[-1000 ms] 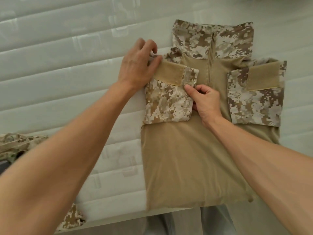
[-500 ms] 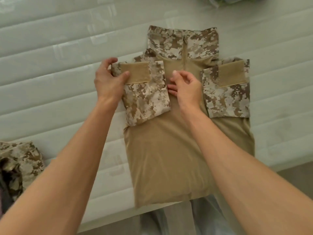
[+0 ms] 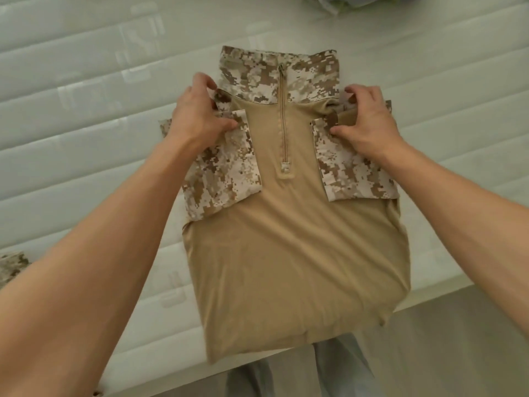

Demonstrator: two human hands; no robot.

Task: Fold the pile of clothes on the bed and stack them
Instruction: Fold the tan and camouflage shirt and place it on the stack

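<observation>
A tan zip-neck shirt (image 3: 289, 253) with camouflage collar and sleeves lies flat on the bed, sleeves folded inward, collar toward twelve o'clock.

shirt (image 3: 294, 253) — matt tan knit cloth with woven camouflage sleeves — on a quilted, faintly glossy mattress (image 3: 86, 110).

Quilted white mattress (image 3: 86, 156), pale floor (image 3: 463, 353)

We are seeing soft, even, bright light washing over the white mattress (image 3: 86, 116), casting only faint shadows, while glare is paling the quilting toward 11 o'clock and wide-angle distortion is bending and softening the forearms toward 7 and 4 o'clock.
</observation>
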